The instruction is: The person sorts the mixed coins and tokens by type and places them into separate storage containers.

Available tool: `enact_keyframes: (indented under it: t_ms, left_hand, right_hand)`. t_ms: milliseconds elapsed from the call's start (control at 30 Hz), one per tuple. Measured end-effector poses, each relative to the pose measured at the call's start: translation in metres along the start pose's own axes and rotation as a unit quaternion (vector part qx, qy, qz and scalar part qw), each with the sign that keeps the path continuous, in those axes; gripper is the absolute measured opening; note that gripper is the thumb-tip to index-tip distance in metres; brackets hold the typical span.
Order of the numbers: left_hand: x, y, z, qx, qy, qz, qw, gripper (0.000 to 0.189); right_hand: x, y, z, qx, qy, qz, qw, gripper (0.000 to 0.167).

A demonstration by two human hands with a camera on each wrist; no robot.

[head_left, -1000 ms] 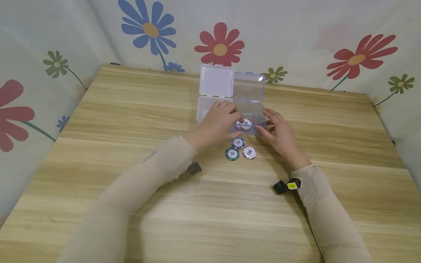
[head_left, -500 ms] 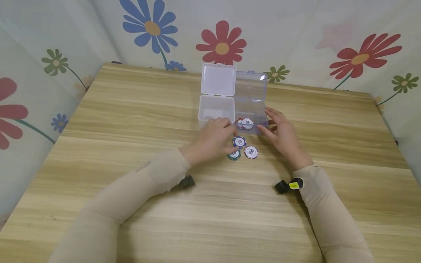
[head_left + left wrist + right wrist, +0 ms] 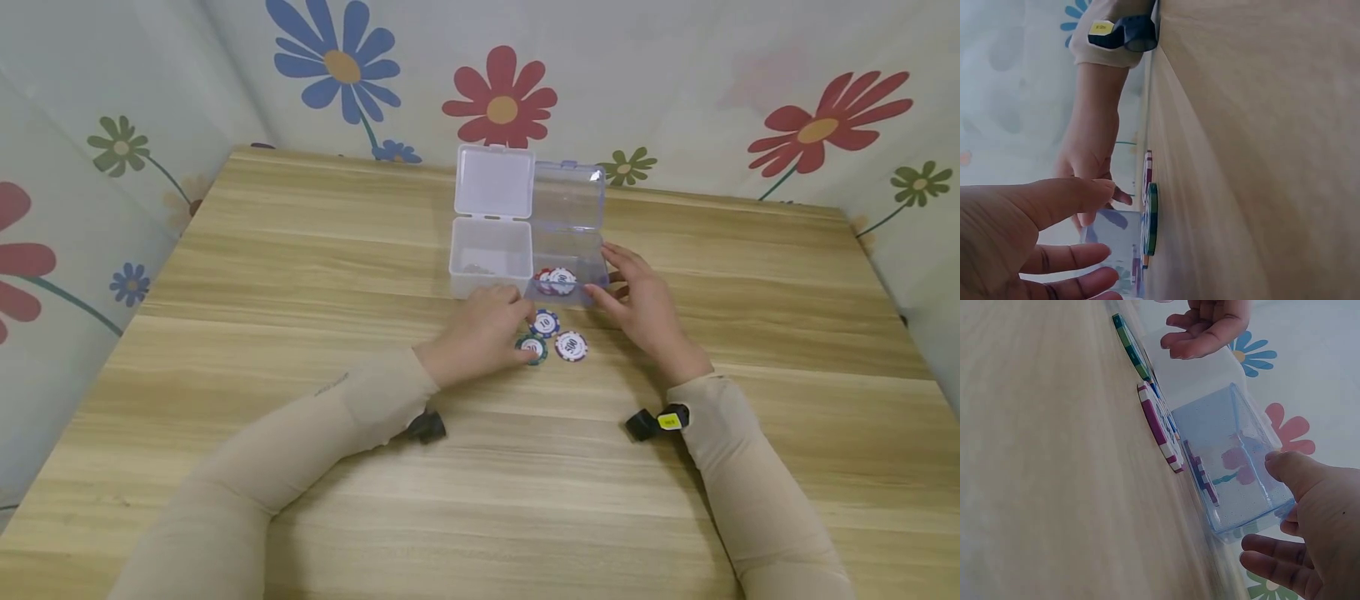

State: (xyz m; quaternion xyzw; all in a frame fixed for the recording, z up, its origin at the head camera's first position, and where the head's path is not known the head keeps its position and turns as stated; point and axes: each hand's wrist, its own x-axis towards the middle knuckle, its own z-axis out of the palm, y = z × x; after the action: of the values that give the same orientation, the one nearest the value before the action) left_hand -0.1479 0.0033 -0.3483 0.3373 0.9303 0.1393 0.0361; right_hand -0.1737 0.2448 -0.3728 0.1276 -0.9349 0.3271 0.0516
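Note:
My left hand (image 3: 482, 335) hovers low over the chips, thumb and fingers spread apart with nothing between them. Its thumb tip overlaps the green 20 poker chip (image 3: 534, 342) in the head view, but a gap shows in the left wrist view. Beside that chip lie a blue 10 chip (image 3: 544, 323) and a purple-edged 500 chip (image 3: 572, 346), flat on the table. My right hand (image 3: 643, 307) holds the near right corner of the clear bluish plastic box (image 3: 1254, 509), thumb at the front rim, fingers along the side. Several red-and-white-looking chips (image 3: 558, 282) lie inside it.
A frosted white box (image 3: 471, 286), lid up, stands directly left of the bluish one; something small and pale lies at its bottom. The bluish box's lid (image 3: 568, 196) is raised too. A flowered cloth (image 3: 675, 75) hangs behind the wooden table (image 3: 525, 500).
My left hand has come out of the bluish box and moved down and left to the loose chips, leaving chips inside the box. My right hand stays at the box.

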Motion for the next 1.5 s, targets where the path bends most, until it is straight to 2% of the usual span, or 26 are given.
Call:
enact_keyframes:
  t_ms: [500, 833, 1167, 1500]
  left_hand:
    - [0.001, 0.0, 0.014, 0.031, -0.016, -0.006, 0.9994, 0.042]
    - [0.004, 0.0, 0.016, 0.037, -0.021, 0.015, 0.999, 0.04]
    - [0.004, 0.0, 0.016, 0.055, -0.031, 0.027, 0.9977, 0.045]
    - [0.004, -0.001, 0.015, 0.062, -0.028, 0.039, 0.9969, 0.045]
  right_hand:
    - [0.001, -0.001, 0.0, -0.001, -0.001, -0.005, 1.0, 0.061]
    - [0.001, 0.0, -0.001, 0.008, -0.001, -0.004, 1.0, 0.061]
    - [0.0, -0.002, -0.002, 0.007, 0.0, -0.005, 1.0, 0.06]
    - [0.0, -0.002, -0.003, 0.0, 0.002, -0.007, 1.0, 0.06]
